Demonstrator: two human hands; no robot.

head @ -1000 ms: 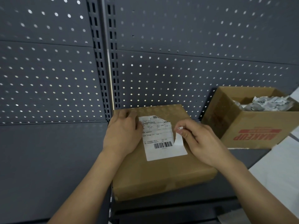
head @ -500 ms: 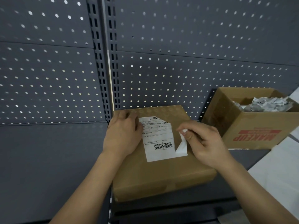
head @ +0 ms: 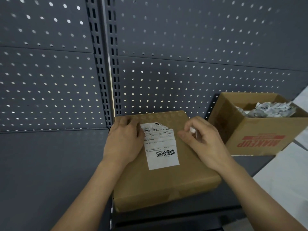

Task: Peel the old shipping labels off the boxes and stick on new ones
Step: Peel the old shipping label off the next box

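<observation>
Right hand (head: 205, 140) now pinching torn-off strip (head: 192, 130), label (head: 160, 145) narrower, left hand (head: 124, 140) unmoved

The scene is dimly and evenly lit in a cool grey tone. Small points of light are seen through the holes of the pegboard panel (head: 191, 39), brightest at the left. The label (head: 162, 157) is rendered as the brightest surface, without glare. The right hand (head: 205, 140) is smeared by motion blur at its fingers. Panel seams are bowed toward the edges by wide-angle distortion.
</observation>
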